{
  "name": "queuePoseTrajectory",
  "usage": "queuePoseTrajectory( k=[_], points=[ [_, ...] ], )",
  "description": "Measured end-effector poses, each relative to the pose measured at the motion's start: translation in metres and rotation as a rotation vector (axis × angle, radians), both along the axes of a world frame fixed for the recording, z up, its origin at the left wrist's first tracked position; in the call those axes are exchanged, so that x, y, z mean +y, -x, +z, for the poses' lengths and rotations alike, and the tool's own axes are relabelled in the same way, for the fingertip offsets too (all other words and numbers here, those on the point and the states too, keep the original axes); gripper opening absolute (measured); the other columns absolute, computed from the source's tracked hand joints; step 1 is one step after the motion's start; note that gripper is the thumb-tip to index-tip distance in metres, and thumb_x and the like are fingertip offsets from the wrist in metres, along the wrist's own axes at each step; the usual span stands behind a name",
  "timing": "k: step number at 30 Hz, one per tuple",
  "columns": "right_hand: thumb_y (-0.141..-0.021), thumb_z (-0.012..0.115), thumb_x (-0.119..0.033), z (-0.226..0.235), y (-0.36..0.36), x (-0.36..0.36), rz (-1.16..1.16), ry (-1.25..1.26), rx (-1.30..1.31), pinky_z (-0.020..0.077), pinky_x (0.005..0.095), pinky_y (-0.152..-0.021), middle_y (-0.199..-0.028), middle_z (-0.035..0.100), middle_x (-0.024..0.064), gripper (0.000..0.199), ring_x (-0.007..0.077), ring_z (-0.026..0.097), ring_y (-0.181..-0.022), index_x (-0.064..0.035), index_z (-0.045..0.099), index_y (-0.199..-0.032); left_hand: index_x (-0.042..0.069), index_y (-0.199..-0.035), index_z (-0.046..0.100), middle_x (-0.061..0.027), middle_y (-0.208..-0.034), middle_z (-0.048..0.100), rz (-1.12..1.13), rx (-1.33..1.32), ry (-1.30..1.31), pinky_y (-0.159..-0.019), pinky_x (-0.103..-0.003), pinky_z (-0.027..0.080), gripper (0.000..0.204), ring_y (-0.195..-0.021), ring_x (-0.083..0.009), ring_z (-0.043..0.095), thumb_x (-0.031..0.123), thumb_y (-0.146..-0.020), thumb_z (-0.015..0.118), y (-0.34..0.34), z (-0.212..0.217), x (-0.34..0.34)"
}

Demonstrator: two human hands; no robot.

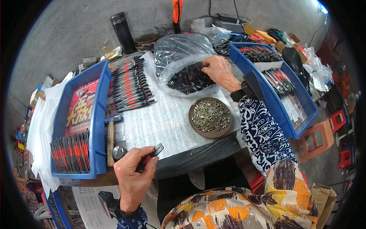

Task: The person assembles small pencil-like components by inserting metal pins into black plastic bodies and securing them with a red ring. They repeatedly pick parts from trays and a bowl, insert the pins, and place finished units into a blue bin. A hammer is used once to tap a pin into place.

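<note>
Left hand [133, 177]: clenched round small black tool [154, 151].
Right hand [218, 70]: fingers grasping black parts inside clear bag [183, 63].
Red package [81, 107]: flat in blue tray [100, 114].

Head-worn fisheye, steeply down, close over worktable [167, 118]

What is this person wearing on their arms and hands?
Both hands are bare, with no gloves. The left hand has a dark band or watch at the wrist, above a navy cuff with white pattern. The right hand also has a dark band at the wrist, and its forearm is covered by a navy sleeve with a bold white swirling print.
</note>
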State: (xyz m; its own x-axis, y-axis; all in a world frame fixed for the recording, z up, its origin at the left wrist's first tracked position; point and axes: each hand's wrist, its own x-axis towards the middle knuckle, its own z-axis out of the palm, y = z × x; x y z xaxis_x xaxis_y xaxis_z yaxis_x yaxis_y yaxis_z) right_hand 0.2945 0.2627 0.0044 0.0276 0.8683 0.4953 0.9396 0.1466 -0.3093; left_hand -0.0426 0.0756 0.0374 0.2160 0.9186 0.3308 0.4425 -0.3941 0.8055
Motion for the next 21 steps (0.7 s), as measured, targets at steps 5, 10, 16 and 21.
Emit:
queuePoseTrajectory(
  k=[5, 10, 16, 21],
  points=[
    [-0.078, 0.07, -0.016, 0.03, 0.02, -0.028, 0.169, -0.062, 0.172, 0.0491, 0.0324, -0.06, -0.067, 0.063, 0.0096, 0.02, 0.0193, 0.062, -0.062, 0.0014, 0.068, -0.088, -0.005, -0.094, 0.068, -0.0119, -0.077, 0.066, -0.007, 0.03, -0.069, -0.062, -0.025, 0.049, 0.019, -0.065, -0.0154, 0.062, -0.004, -0.075, 0.072, -0.004, 0.002, -0.007],
    [-0.084, 0.069, -0.01, 0.061, 0.052, -0.111, 0.389, 0.173, 0.566, 0.0368, 0.0208, -0.044, -0.064, 0.058, -0.0003, 0.013, 0.0032, 0.05, -0.049, 0.0017, 0.064, -0.088, -0.003, -0.093, 0.068, -0.0124, -0.076, 0.065, -0.005, 0.037, -0.077, -0.06, -0.026, 0.048, 0.019, -0.062, -0.017, 0.062, -0.004, -0.075, 0.072, -0.009, 0.004, -0.021],
    [-0.083, 0.067, -0.001, 0.05, 0.094, -0.2, 0.615, 0.355, 0.909, 0.0376, 0.0155, -0.045, -0.073, 0.059, -0.002, 0.014, 0.0008, 0.052, -0.052, -0.0011, 0.063, -0.096, -0.001, -0.095, 0.069, -0.0113, -0.079, 0.067, -0.037, 0.035, -0.1, -0.06, -0.027, 0.049, 0.021, -0.064, -0.0178, 0.063, -0.004, -0.075, 0.073, -0.015, -0.001, -0.041],
    [-0.089, 0.067, -0.004, 0.034, 0.098, -0.219, 0.59, 0.404, 0.979, 0.0374, 0.0169, -0.045, -0.073, 0.06, -0.001, 0.011, 0.0021, 0.051, -0.052, 0.0007, 0.063, -0.098, 0.0, -0.096, 0.07, -0.0116, -0.081, 0.067, -0.032, 0.097, -0.105, -0.062, -0.028, 0.051, 0.023, -0.066, -0.02, 0.065, -0.003, -0.073, 0.073, -0.019, -0.001, -0.052]
  ],
)
